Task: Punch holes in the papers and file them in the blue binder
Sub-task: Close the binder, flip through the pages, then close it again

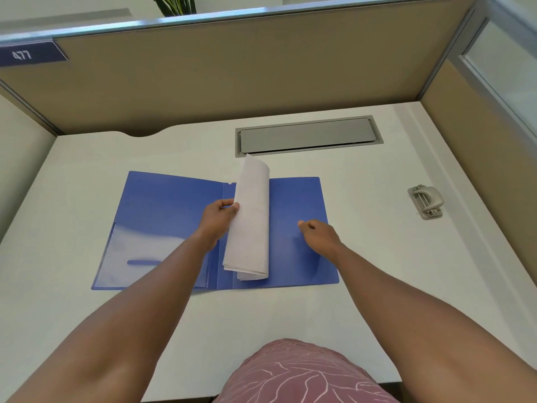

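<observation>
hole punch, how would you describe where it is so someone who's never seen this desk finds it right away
Start at the white desk, where the open blue binder lies in the middle. Look to the far right of the binder, past the right hand, near the desk's right edge. The hole punch sits alone there: a small grey metal device, the only loose tool on the desk.

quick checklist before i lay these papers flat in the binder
1. Blue binder lies open and flat on the desk: ok.
2. Left hand grips the papers at their left edge: ok.
3. Right hand is clear of the papers, over the right cover: ok.
4. Papers flat: not ok, they are curled over.
5. Holes punched and lined up: cannot tell.
6. Hole punch out of the way, at the right: ok.
</observation>
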{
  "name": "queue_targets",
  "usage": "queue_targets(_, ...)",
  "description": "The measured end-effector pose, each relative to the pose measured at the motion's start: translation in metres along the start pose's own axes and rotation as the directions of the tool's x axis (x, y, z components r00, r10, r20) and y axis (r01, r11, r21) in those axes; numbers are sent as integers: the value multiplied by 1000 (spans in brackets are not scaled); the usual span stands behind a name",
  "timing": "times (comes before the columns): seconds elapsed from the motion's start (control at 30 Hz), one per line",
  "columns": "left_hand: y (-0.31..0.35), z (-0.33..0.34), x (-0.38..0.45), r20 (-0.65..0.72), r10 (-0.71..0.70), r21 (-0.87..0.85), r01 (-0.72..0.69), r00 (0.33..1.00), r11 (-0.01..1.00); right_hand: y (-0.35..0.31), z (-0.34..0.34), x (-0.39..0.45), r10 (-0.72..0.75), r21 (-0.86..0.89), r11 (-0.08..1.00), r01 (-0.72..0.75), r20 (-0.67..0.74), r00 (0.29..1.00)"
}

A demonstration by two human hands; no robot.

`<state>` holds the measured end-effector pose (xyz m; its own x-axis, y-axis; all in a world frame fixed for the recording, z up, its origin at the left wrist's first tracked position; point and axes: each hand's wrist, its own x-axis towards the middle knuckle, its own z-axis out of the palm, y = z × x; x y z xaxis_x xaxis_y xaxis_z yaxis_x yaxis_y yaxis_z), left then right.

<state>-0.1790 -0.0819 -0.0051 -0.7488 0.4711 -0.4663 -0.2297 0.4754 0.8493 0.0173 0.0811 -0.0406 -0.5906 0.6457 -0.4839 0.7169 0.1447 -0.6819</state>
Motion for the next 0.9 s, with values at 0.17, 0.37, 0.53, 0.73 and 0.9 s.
queue_targets(0.17,5,28,-5,96,8,23,-10,995,1000,-6,-2,-2,63,76,995,-61,-30,998)
queue_targets(0.37,4,42,-11,156,0,37,-6,988,999,-5,-4,2,80,139,987,-81,14,997)
queue_targets(0.53,-6,32,-6,93,-10,59,5,996,998,4,-5,5,96,129,987,-97,12,995)
queue_targets(0.73,-22,-9,6,-99,13,243,12,995,970,10,-2,4,63,83,995,-58,-56,996)
queue_targets(0.9,-28,-72,14,-295,46,401,80,954,912,12,1,4,62,44,997,-58,-89,994)
